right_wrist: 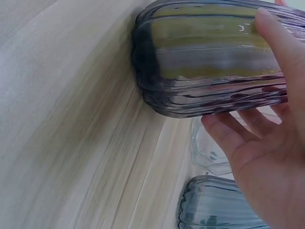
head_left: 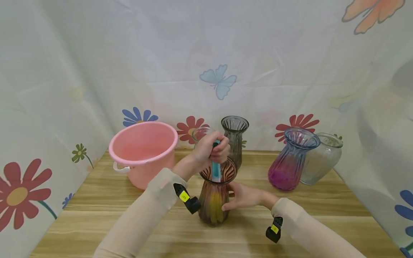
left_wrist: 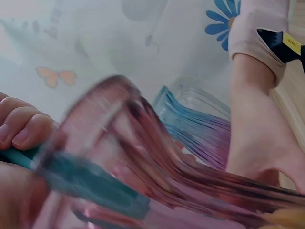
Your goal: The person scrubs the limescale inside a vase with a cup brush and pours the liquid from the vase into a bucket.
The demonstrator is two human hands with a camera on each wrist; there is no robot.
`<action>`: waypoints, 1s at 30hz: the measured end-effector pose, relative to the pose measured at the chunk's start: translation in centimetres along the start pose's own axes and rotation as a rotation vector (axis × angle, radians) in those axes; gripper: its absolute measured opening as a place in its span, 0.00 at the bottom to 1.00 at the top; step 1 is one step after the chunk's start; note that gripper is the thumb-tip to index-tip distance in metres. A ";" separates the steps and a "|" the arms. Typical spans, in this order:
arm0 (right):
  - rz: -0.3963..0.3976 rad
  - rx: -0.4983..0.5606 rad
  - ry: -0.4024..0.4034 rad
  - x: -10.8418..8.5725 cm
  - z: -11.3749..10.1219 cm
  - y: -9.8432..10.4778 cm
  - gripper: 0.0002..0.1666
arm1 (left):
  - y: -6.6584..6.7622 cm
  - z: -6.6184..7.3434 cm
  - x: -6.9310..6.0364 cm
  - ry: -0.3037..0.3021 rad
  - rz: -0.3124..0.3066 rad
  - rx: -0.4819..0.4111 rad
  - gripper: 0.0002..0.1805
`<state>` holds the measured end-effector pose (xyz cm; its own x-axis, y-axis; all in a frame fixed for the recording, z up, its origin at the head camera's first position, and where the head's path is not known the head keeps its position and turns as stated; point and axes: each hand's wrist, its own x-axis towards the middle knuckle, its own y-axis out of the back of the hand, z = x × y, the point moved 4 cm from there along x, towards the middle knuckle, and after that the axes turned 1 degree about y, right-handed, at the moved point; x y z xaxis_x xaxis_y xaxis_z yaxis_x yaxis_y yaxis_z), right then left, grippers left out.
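Note:
In the head view my left hand (head_left: 211, 152) grips the teal handle (head_left: 216, 171) of a bottle brush, which points down into a ribbed, purplish-brown glass vase (head_left: 205, 208). Through the glass shows the brush's yellow head (right_wrist: 209, 45), low inside the vase. My right hand (head_left: 246, 197) holds the vase's body from the right, its thumb (right_wrist: 276, 36) on the near side and the other fingers round the far side. The vase stands roughly upright; whether its base touches the table I cannot tell. The left wrist view shows the teal handle (left_wrist: 95, 183) through the flared rim.
A pink bucket (head_left: 143, 175) stands at the left. Behind the held vase are a grey glass vase (head_left: 237, 143) and a clear one (head_left: 200, 132), partly hidden. On the right, a blue-and-purple vase (head_left: 287, 168) and a clear glass vase (head_left: 322, 159) stand close together on the wooden table (head_left: 251, 236).

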<state>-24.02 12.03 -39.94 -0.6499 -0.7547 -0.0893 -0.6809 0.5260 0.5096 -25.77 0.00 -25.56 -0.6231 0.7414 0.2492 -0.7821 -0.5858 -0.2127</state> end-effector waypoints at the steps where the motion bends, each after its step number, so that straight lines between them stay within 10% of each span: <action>1: 0.005 0.012 0.002 0.0 0.0 0.0 0.44 | -0.1 0.3 0.0 -0.005 -0.001 -0.005 0.22; 15: 0.080 -0.029 -0.001 0.0 -0.8 -0.5 0.45 | -0.7 7.7 0.6 -0.152 -0.007 -0.043 0.23; 22: 0.089 -0.065 -0.012 0.1 -0.7 -0.5 0.45 | -0.8 6.5 0.2 -0.157 -0.041 -0.061 0.23; 30: 0.076 0.023 -0.014 0.1 -0.3 -0.5 0.44 | -0.2 1.4 0.3 -0.066 -0.013 -0.055 0.23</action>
<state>-23.67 11.56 -39.96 -0.7045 -0.7070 -0.0628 -0.6370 0.5907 0.4953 -25.78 -0.12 -24.09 -0.6133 0.7249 0.3136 -0.7897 -0.5557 -0.2598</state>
